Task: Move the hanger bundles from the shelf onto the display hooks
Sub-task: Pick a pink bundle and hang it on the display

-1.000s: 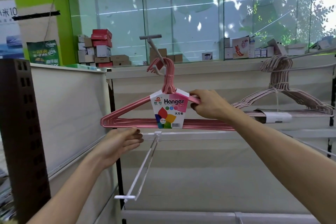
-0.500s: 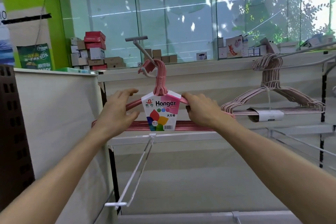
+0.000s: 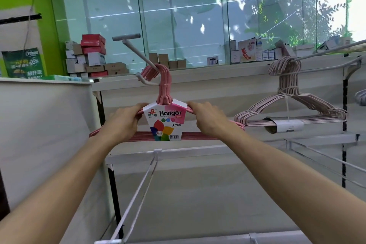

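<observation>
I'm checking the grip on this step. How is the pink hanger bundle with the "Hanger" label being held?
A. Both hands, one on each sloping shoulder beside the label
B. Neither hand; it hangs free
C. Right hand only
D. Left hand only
A: the left hand and right hand each grip a shoulder of the pink hanger bundle beside its label.

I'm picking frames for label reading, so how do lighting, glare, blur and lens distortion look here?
Head view: daylight through the glass wall throws bright reflections there; the top right corner is blown out. The pink hanger bundle, held by the left hand and right hand, is evenly lit and its big label print is sharp, the small print not legible. Wide-angle bending shows at the shelf edges; forearms loom large.
</observation>
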